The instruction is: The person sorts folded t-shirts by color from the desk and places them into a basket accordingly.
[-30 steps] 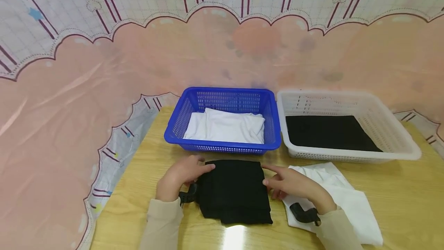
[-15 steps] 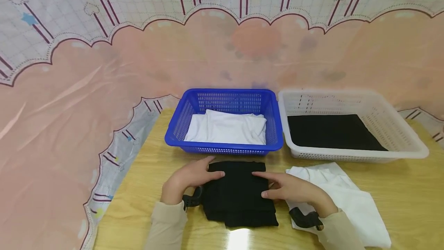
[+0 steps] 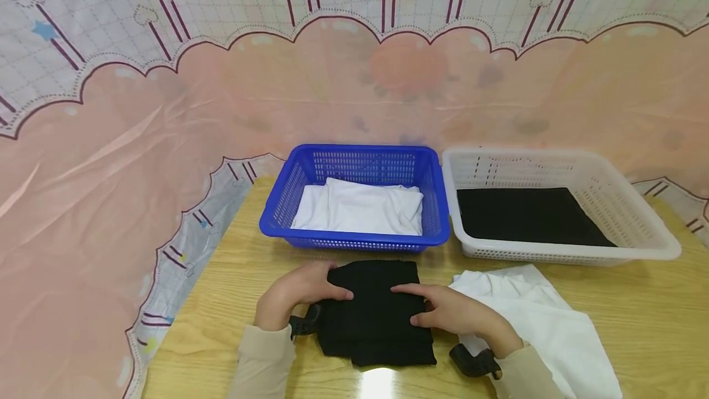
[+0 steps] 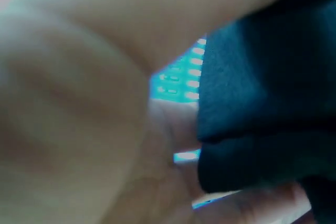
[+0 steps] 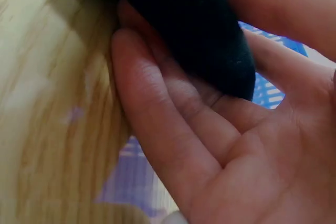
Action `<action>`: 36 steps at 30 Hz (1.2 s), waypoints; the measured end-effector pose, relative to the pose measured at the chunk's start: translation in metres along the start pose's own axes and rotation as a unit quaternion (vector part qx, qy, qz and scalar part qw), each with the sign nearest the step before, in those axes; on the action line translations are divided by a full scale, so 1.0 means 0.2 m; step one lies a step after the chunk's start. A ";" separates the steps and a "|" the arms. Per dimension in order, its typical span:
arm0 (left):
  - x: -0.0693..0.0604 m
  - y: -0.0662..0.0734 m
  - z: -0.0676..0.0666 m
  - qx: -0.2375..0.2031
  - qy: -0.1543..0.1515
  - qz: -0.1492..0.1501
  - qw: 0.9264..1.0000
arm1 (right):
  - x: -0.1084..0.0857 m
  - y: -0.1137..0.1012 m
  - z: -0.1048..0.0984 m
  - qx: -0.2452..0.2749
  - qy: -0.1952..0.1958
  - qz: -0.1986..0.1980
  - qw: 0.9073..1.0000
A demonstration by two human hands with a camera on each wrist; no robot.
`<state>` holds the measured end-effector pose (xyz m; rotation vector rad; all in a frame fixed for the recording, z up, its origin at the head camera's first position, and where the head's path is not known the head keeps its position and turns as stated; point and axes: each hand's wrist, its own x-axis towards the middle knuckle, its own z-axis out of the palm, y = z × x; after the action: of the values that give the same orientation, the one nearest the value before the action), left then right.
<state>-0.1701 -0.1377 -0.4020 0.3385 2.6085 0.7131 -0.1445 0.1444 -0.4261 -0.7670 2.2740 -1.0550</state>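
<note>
A folded black cloth (image 3: 376,325) lies on the table in front of the blue basket. The left hand (image 3: 301,291) grips its left edge, thumb on top; in the left wrist view fingers of the left hand (image 4: 152,145) reach beneath the dark cloth (image 4: 257,87). At the right edge, the right hand (image 3: 456,310) has its index finger and thumb on top of the cloth. The right wrist view shows the other fingers of the right hand (image 5: 231,135) curled under the cloth's edge (image 5: 194,30).
The blue basket (image 3: 354,241) holds folded white cloth (image 3: 360,208). Beside it, the white basket (image 3: 565,251) holds a black cloth (image 3: 526,214). Another white cloth (image 3: 559,331) lies on the table (image 3: 205,325) at the right, partly under the right forearm.
Both hands have moved further over the cloth from its side edges, the right index finger now lying on top. The cloth's upper left part looks slightly raised.
</note>
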 end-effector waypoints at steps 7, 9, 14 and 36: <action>-0.02 0.00 -0.01 -0.007 0.019 -0.022 1.000 | 0.05 -0.03 0.03 -0.009 0.022 -0.015 1.000; -0.03 0.00 -0.02 -0.014 0.023 -0.029 0.999 | 0.06 -0.03 0.04 -0.003 0.026 -0.020 0.999; -0.04 -0.02 -0.02 -0.050 0.028 -0.023 0.998 | 0.07 -0.03 0.05 0.037 0.018 -0.037 0.998; -0.06 -0.01 -0.08 -0.159 -0.019 0.057 0.985 | -0.02 -0.05 -0.03 0.124 -0.015 -0.031 0.992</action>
<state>-0.1678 -0.1504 -0.3861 0.4002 2.4010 1.1317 -0.1437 0.1453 -0.4144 -0.7480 2.0549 -1.3169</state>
